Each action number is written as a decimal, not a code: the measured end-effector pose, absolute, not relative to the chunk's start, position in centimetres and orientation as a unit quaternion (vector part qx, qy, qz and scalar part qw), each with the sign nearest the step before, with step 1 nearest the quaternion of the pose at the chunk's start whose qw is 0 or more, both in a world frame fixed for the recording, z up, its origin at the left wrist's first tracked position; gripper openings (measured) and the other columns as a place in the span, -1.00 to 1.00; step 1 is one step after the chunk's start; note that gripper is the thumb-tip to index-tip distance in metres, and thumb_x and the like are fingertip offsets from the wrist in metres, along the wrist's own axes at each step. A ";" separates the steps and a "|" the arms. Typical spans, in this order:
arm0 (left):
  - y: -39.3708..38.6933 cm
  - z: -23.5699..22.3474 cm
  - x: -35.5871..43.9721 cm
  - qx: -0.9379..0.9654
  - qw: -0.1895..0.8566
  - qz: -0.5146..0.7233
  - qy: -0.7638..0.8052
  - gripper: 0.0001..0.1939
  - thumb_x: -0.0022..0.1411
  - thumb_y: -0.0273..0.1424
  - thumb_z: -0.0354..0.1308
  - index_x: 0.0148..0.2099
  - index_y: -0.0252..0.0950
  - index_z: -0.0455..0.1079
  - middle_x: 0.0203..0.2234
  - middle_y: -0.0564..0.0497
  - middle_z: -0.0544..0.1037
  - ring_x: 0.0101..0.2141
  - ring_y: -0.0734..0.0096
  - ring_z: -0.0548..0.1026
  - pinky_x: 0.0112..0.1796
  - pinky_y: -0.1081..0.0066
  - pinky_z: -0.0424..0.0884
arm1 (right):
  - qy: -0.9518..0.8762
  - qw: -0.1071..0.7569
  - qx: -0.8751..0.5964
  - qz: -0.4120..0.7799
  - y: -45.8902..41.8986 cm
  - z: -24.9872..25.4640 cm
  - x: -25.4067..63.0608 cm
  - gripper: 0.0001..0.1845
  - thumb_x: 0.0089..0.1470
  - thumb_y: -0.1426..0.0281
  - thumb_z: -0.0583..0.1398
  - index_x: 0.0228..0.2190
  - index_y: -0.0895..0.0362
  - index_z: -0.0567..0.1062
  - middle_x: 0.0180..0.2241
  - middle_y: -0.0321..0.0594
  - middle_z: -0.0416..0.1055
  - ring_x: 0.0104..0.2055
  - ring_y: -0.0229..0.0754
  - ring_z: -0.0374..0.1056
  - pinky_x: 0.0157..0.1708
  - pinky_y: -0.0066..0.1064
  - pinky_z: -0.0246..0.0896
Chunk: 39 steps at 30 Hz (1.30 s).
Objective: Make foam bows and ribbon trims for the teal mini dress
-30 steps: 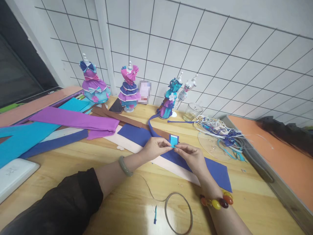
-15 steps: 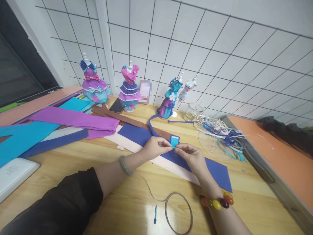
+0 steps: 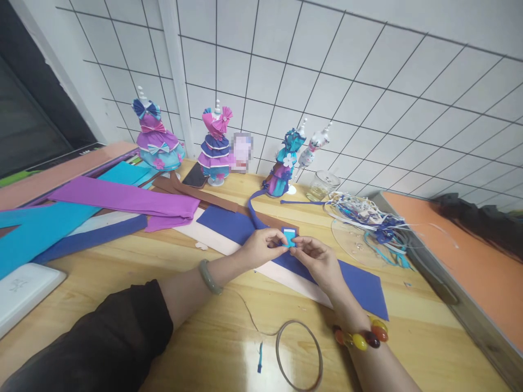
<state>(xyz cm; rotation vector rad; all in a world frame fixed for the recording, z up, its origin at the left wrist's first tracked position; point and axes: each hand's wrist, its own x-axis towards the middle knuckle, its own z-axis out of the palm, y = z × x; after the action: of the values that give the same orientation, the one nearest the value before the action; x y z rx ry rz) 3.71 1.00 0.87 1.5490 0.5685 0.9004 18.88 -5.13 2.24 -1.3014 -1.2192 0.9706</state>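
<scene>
Between both hands is a small layered piece of fabric point(image 3: 290, 237), light blue with a white strip on top and a dark blue border. My left hand point(image 3: 265, 245) pinches its left edge between thumb and fingers. From the other side, my right hand point(image 3: 315, 255) pinches its lower right edge. Underneath lie a long dark blue strip point(image 3: 363, 286), a pale pink strip point(image 3: 300, 287) and a brown strip point(image 3: 278, 222). A narrow dark blue band point(image 3: 254, 209) curves from behind my left hand toward a small dressed mannequin point(image 3: 281, 169).
More mannequins in dresses point(image 3: 159, 139) point(image 3: 215, 147) stand along the tiled wall. Purple fabric point(image 3: 134, 198) and turquoise strips point(image 3: 53, 234) lie left. A glass point(image 3: 322, 185) and tangled scraps point(image 3: 368, 218) are right. A thin hoop point(image 3: 278, 354) and white box point(image 3: 28, 294) lie in front.
The light blue piece has shifted slightly left and down. My left fingers have moved up along its left edge, and my right fingers have moved a little up its right side.
</scene>
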 end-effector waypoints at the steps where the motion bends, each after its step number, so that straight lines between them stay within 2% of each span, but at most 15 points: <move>1: 1.0 0.9 3.7 0.671 0.582 0.385 0.250 -0.82 -0.03 -0.36 0.17 -0.41 -0.40 0.35 -0.56 0.05 0.37 -0.55 0.63 0.28 -0.52 0.58 0.20 | -0.511 0.527 -0.543 0.408 -5.1 2.2 18.9 -0.75 -0.23 0.33 0.30 -0.40 0.10 0.47 -0.49 -0.28 0.42 -0.45 -0.29 0.31 -0.41 -0.47 0.23; 6: 1.1 0.9 3.8 0.655 0.593 0.379 0.275 -0.78 -0.06 -0.35 0.19 -0.37 -0.42 0.39 -0.62 0.08 0.34 -0.61 0.67 0.21 -0.58 0.59 0.12 | -0.521 0.518 -0.551 0.395 -5.1 1.9 19.0 -0.77 -0.20 0.32 0.28 -0.39 0.10 0.48 -0.47 -0.26 0.44 -0.43 -0.26 0.32 -0.38 -0.42 0.23; 11: 1.3 0.4 3.9 0.647 0.604 0.375 0.277 -0.72 -0.07 -0.33 0.19 -0.31 -0.42 0.40 -0.58 0.04 0.39 -0.56 0.62 0.27 -0.53 0.56 0.19 | -0.546 0.505 -0.554 0.375 -5.1 1.3 19.3 -0.74 -0.14 0.32 0.25 -0.31 0.10 0.49 -0.43 -0.23 0.45 -0.37 -0.20 0.34 -0.32 -0.34 0.25; 16: 1.4 0.4 3.8 0.665 0.575 0.381 0.286 -0.73 -0.06 -0.32 0.19 -0.32 -0.42 0.42 -0.55 0.01 0.40 -0.56 0.62 0.26 -0.53 0.56 0.19 | -0.606 0.476 -0.566 0.293 -5.1 1.6 19.3 -0.78 -0.08 0.32 0.20 -0.31 0.07 0.52 -0.31 -0.18 0.45 -0.27 -0.15 0.35 -0.26 -0.30 0.23; 22: 1.3 0.7 3.7 0.685 0.545 0.391 0.286 -0.77 -0.05 -0.33 0.17 -0.34 -0.38 0.44 -0.56 0.04 0.38 -0.57 0.63 0.24 -0.56 0.58 0.18 | -0.656 0.461 -0.558 0.214 -5.1 2.3 19.2 -0.84 -0.04 0.34 0.17 -0.37 0.01 0.54 -0.35 -0.19 0.46 -0.28 -0.14 0.36 -0.25 -0.27 0.24; 33: 1.1 1.3 3.6 0.694 0.521 0.401 0.292 -0.83 -0.05 -0.39 0.17 -0.37 -0.38 0.45 -0.50 0.03 0.42 -0.53 0.61 0.30 -0.50 0.57 0.24 | -0.681 0.447 -0.547 0.192 -5.2 2.4 19.3 -0.85 0.00 0.37 0.14 -0.39 0.03 0.53 -0.37 -0.20 0.45 -0.30 -0.16 0.36 -0.25 -0.31 0.23; 39: 1.2 1.0 3.6 0.698 0.498 0.408 0.313 -0.82 -0.04 -0.35 0.18 -0.41 -0.38 0.44 -0.49 -0.01 0.47 -0.49 0.55 0.37 -0.45 0.53 0.29 | -0.669 0.442 -0.563 0.202 -5.2 2.5 19.3 -0.85 -0.01 0.32 0.14 -0.40 0.03 0.52 -0.37 -0.19 0.46 -0.29 -0.14 0.35 -0.25 -0.29 0.23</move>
<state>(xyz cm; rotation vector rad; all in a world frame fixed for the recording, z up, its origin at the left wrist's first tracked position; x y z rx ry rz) 3.56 1.18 1.02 1.6907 0.7572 0.9881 19.33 -5.23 2.50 -1.3965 -1.6592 0.5007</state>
